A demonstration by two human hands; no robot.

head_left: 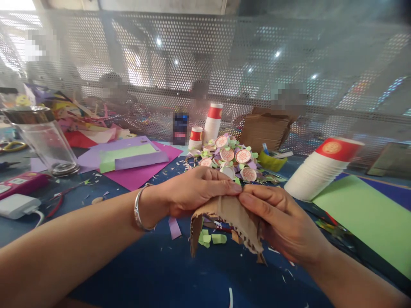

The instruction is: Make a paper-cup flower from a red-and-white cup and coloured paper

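Observation:
A bent strip of brown corrugated cardboard (236, 211) hangs between my two hands, its torn, ridged edge facing me and its ends drooping. My left hand (202, 188), with a silver bangle at the wrist, grips the strip's top from the left, thumb along it. From the right, my right hand (279, 218) pinches the same strip, its thumb and fingertips close to my left thumb. Small green paper pieces (212, 238) lie on the dark blue table (144, 273) beneath the cardboard. Just beyond my hands rises a heap of round printed paper discs with green and purple bits (243, 155).
Stacked red-and-white paper cups (324, 169) lean at right beside green paper (372, 218). A glass jar (48, 141), purple paper (128, 147) and a pink power strip (24, 184) occupy the left. Folded cardboard (265, 130) stands against a perforated metal screen (205, 55).

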